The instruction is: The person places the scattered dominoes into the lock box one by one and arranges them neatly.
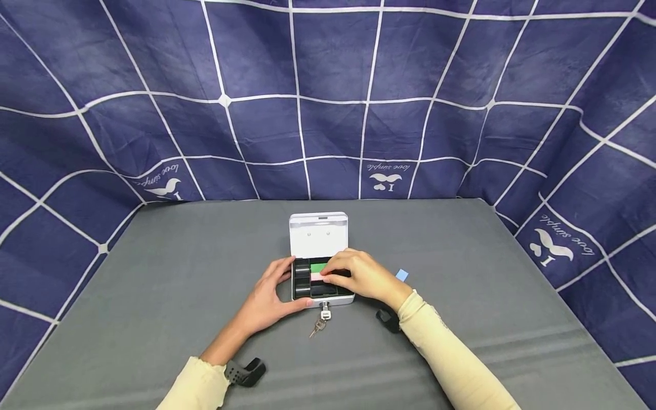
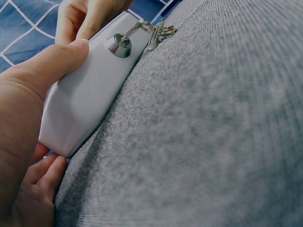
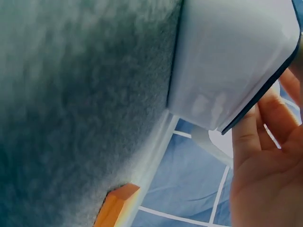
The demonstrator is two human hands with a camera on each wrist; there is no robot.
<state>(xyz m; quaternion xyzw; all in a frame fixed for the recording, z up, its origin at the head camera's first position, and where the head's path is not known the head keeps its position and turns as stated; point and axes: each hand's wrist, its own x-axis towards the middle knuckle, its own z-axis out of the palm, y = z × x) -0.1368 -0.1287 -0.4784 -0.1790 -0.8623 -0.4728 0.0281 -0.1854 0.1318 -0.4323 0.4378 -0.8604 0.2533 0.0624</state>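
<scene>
White, smooth-sided rectangular box (image 1: 340, 300) is set near the middle of the wide grey cloth-covered table (image 1: 179, 262), its lock side turned toward the person, so that it can be reached by both hands. Its white hinged lid (image 1: 319, 236) is tipped up at the far side, by which access is given to the black compartment tray (image 1: 302, 278) inside.

The box is held at its left side by the left hand (image 1: 266, 299): the thumb is laid against the front wall, and the other fingers, spread well away from it, are bent about the side and lower edge. By this span the box is presumably steadied, since it looks light enough to slide.

Over the right rim the right hand (image 1: 366, 276) is reached into the tray, where the right end of a small flat pink piece (image 1: 316, 277) appears to be pinched between thumb and bent index finger; the remaining fingertips are hidden. Just beyond it a flat green piece (image 1: 318, 267) is lodged; whether a divider is set between them cannot be told.

Silver metal keys (image 2: 161, 34) are joined to one seated in the round front lock (image 2: 120, 46), clear of the fingers. A small light-blue piece (image 1: 402, 275) is placed on the table, beyond the right wrist.
</scene>
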